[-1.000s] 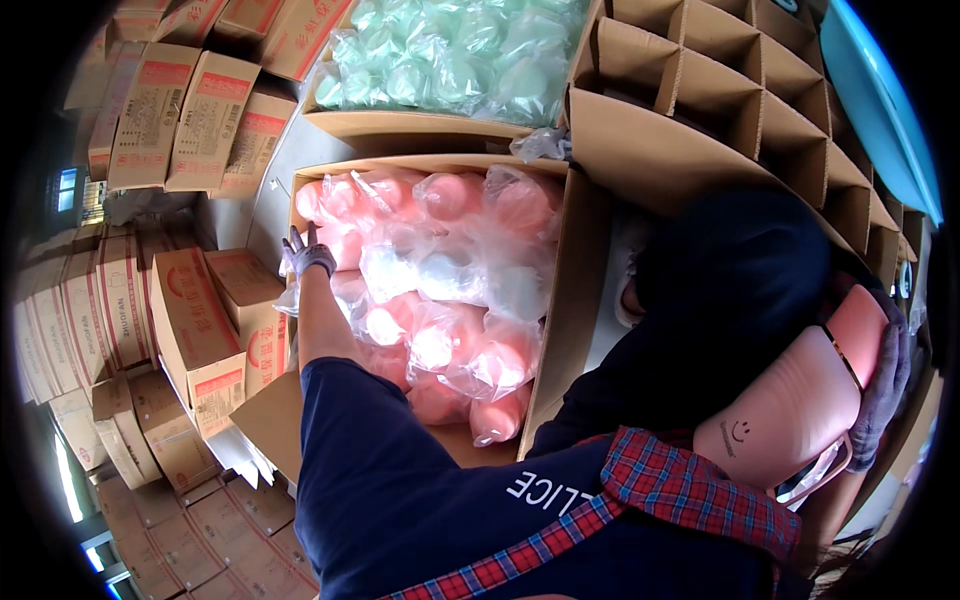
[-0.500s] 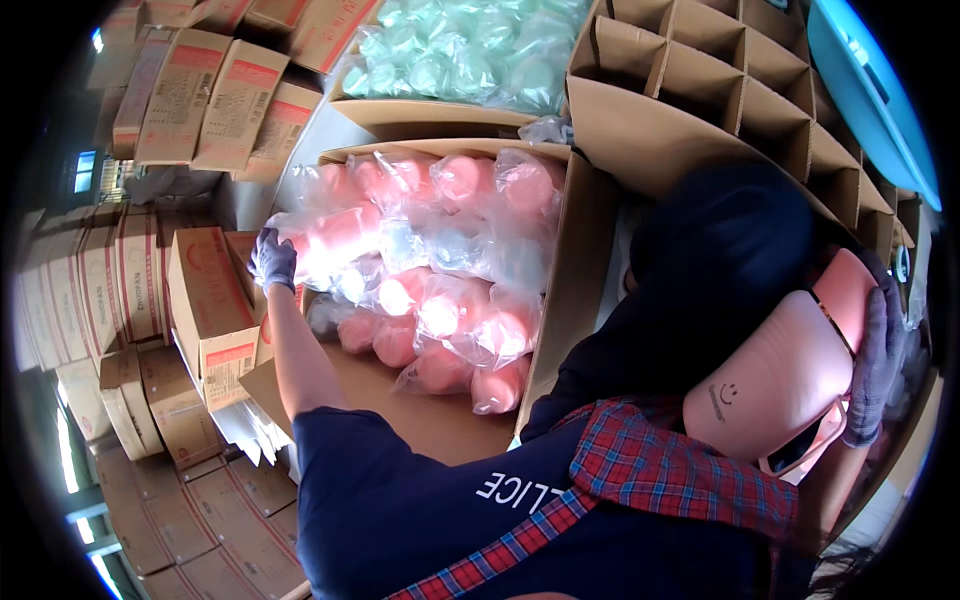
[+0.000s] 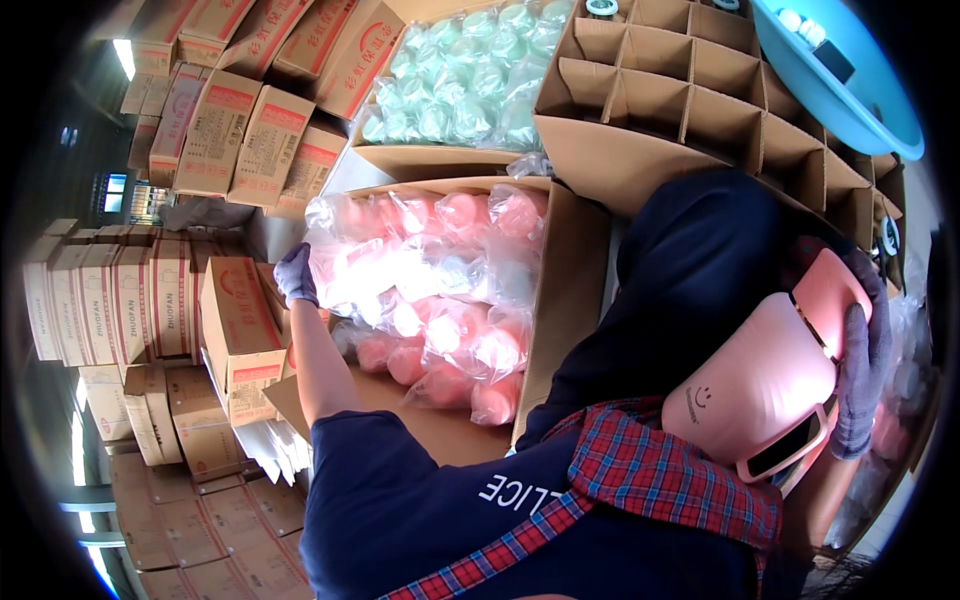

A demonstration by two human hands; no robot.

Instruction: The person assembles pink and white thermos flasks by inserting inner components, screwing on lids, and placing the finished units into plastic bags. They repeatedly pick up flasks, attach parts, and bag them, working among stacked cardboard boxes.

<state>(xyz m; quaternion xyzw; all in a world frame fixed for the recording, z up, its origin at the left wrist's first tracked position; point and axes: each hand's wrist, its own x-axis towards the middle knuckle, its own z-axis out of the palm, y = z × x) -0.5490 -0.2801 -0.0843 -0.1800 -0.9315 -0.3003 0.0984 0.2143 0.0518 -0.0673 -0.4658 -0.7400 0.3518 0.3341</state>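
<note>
The pink bin point(image 3: 765, 385), smooth moulded plastic with a rounded rectangular body, sits tilted against the person's chest at the right. The right hand point(image 3: 860, 375), in a purple knit glove, wraps its grip over the bin's rim and clasps it. The left hand point(image 3: 296, 275), gloved alike, is clenched on the crinkly clear bag point(image 3: 400, 270) at the left edge of an open carton point(image 3: 565, 290). That carton holds glossy pink pieces bagged in film. Beyond stands a carton of pale green pieces point(image 3: 465, 75) and a cardboard divider grid point(image 3: 690, 95).
</note>
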